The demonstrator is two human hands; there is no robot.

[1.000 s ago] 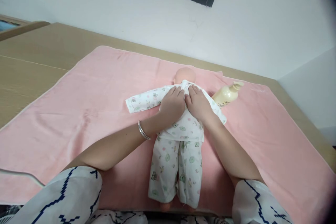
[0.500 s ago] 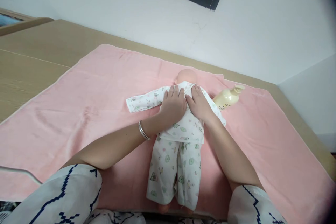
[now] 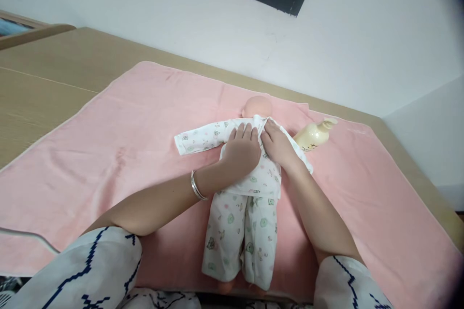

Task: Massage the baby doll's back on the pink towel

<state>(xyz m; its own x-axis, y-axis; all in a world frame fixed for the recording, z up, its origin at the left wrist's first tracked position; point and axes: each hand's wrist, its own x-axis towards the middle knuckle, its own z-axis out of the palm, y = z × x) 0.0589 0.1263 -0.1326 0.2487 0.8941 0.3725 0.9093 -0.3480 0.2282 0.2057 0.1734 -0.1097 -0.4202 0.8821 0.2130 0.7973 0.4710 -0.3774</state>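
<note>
A baby doll (image 3: 258, 105) lies on a pink blanket (image 3: 152, 101), its head away from me and no facial features showing. It wears a white patterned top (image 3: 253, 184) and matching trousers (image 3: 225, 231). My left hand (image 3: 242, 150) rests flat on the upper part of the top, fingers stretched out, with a silver bangle (image 3: 197, 186) on the wrist. Beside it, my right hand (image 3: 278, 145) lies on the other side of the top, its fingers extended near the neckline. One doll sleeve (image 3: 199, 138) stretches out to the left.
A cream pump bottle (image 3: 314, 134) lies tilted on the blanket, right of the doll. The wooden table (image 3: 54, 58) shows around the blanket and meets a white wall (image 3: 174, 14). A pale cable (image 3: 29, 234) crosses the blanket at lower left.
My left hand has slid slightly down the doll's top, toward me and a little right. The right hand has shifted only slightly. Doll and bottle stay in place.
</note>
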